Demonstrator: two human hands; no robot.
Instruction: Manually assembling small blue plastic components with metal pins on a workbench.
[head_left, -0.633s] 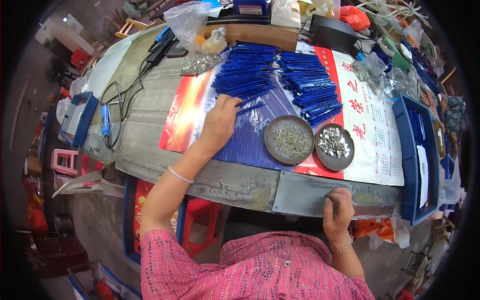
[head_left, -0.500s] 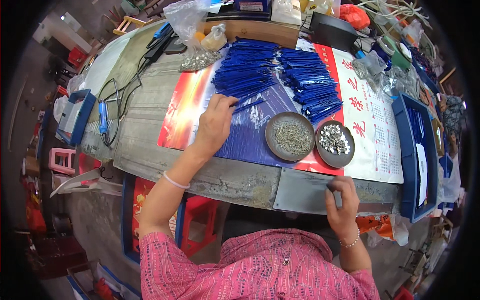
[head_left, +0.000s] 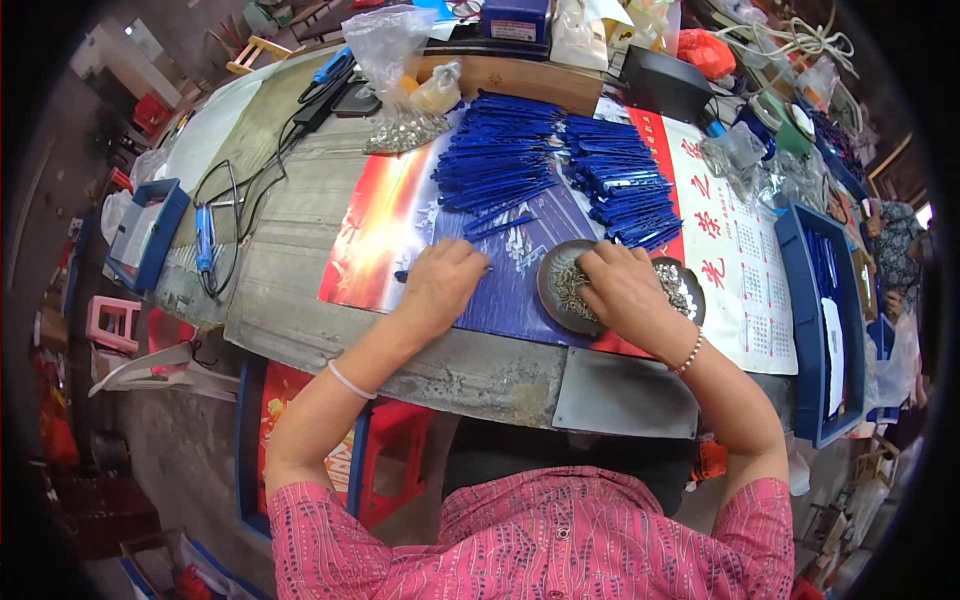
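My left hand [head_left: 438, 288] is closed over the blue calendar sheet; a short dark-blue end pokes out beside it, seemingly of a thin blue strip in its fingers. My right hand [head_left: 628, 298] reaches into a round dark dish [head_left: 548, 303] of small metal pins [head_left: 570, 292]. Its fingertips are pinched together among the pins, and what they hold is hidden. Next to it a second dark dish [head_left: 697, 282] of shiny round metal pieces [head_left: 674, 284] is partly covered by that hand. Beyond the hands lie two piles of thin blue strips [head_left: 497, 155] [head_left: 622, 180] and a few loose strips [head_left: 500, 225].
A plastic bag of metal pieces [head_left: 405, 132] sits at the back left, before a wooden block [head_left: 520, 82]. At the right edge stands a blue bin [head_left: 800, 290]. A blue-handled tool [head_left: 205, 245] with its cord lies at the left. Another person [head_left: 897, 245] is at the far right.
My right hand has moved from the table's front edge up and left into the dish of pins. My left hand has drawn back toward me, away from the loose strips.
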